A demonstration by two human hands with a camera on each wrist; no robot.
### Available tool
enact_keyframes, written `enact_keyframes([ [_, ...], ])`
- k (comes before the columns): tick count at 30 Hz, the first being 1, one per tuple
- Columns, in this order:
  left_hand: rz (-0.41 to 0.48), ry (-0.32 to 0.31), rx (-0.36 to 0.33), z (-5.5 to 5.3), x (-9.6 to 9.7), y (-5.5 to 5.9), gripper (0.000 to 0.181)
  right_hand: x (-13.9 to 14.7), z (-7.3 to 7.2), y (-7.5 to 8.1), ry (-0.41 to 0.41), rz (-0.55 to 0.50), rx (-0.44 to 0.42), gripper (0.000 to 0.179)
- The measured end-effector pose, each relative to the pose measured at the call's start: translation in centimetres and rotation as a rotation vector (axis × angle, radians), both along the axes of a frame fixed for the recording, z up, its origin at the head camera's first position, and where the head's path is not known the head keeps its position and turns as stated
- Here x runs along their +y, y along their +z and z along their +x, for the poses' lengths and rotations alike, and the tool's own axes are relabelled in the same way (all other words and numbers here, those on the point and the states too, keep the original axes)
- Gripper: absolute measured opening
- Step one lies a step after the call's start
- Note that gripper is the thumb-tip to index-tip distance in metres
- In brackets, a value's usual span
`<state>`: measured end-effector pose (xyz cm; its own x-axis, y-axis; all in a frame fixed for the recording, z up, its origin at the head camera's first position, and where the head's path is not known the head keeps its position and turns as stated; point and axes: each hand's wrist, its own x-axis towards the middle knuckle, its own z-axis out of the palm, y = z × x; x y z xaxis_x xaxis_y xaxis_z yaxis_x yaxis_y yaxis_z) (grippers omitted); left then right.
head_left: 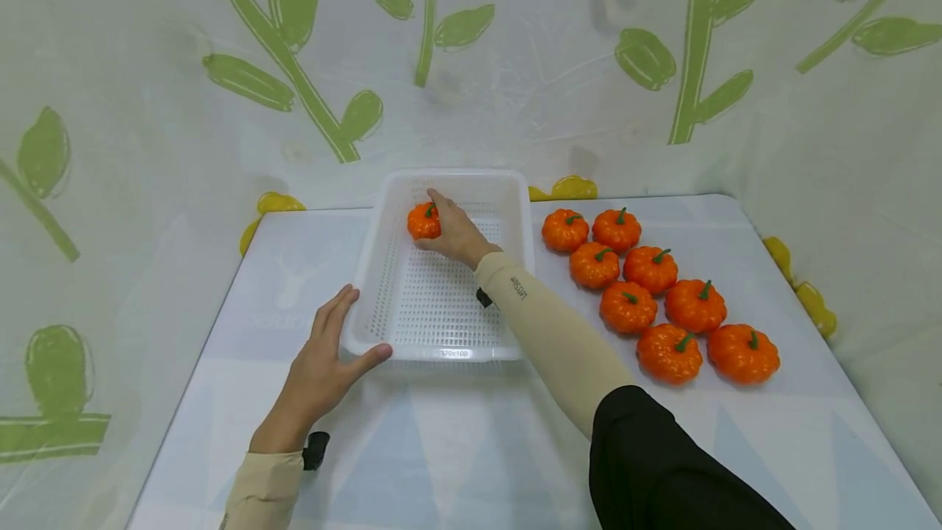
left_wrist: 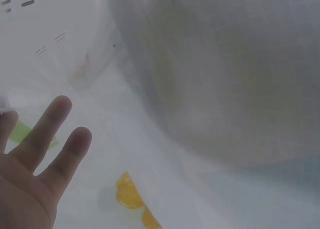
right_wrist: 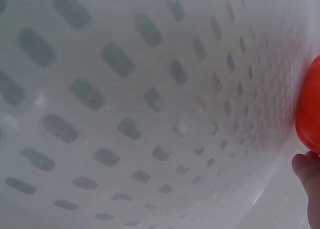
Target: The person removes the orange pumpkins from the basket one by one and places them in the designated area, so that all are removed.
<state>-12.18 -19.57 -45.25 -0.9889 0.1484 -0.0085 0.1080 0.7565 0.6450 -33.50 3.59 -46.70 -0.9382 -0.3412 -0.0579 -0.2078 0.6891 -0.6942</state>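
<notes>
A small orange pumpkin (head_left: 422,222) with a green stem is in the back left part of a white perforated plastic basket (head_left: 412,352). My right hand (head_left: 459,237) reaches into the basket and grips this pumpkin from the right, its thumb on the near side. In the right wrist view, a thumb tip touches the pumpkin (right_wrist: 310,109) near the holed basket wall (right_wrist: 115,104). At the basket's front left corner, my left hand (head_left: 320,370) has its fingers spread along the rim. The left wrist view shows straight, parted fingers (left_wrist: 62,159) beside the basket.
Several more orange pumpkins (head_left: 628,307) stand in two slanting rows right of the basket. The white table (head_left: 471,448) carries pale blue triangles. Behind it hangs a pale cloth (head_left: 515,121) with green leaves and yellow flowers.
</notes>
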Motion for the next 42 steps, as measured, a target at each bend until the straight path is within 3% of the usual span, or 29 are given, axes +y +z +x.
enact_keyframes([
  [14, 0.005, 0.001, 0.005, 0.0, 0.0, -0.2, 0.102, -0.2, 0.0, -0.4, 0.009, 0.03, 0.035, 0.081],
  [21, 0.003, 0.006, 0.01, 0.0, 0.0, -0.3, 0.103, -0.3, 0.1, -0.4, 0.011, 0.024, 0.045, 0.079],
  [32, -0.001, 0.007, 0.021, 0.0, 0.2, -0.5, 0.102, -0.1, 0.4, 0.0, 0.024, 0.068, 0.165, 0.075],
  [42, -0.007, 0.013, 0.007, 0.2, 0.2, -0.4, 0.102, -0.5, 0.7, 0.8, 0.0, 0.062, 0.212, 0.073],
])
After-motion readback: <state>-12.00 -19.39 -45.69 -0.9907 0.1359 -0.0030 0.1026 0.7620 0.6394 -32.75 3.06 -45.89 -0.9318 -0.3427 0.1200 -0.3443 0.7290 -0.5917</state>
